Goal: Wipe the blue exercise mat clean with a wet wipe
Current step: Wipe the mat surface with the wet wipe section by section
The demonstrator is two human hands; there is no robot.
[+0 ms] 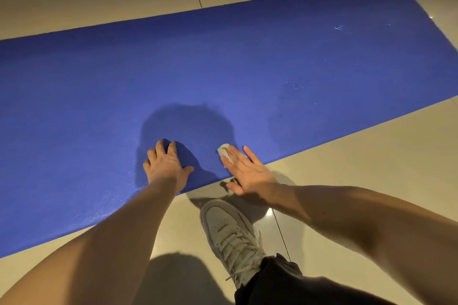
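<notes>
Our flat right hand (247, 171) presses the wet wipe (223, 151) at the near edge of the blue exercise mat (223, 69), which stretches rightward.

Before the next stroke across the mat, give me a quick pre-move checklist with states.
1. The small white wet wipe under fingers of the right hand: ok.
2. Wipe touching the blue rectangular exercise mat: ok.
3. The left hand pressing on mat: ok.
4. The white lace-up sneaker off mat: ok.
5. Mat free of debris: not ok, white flecks at right.
6. Wipe's wetness: cannot tell.
</notes>
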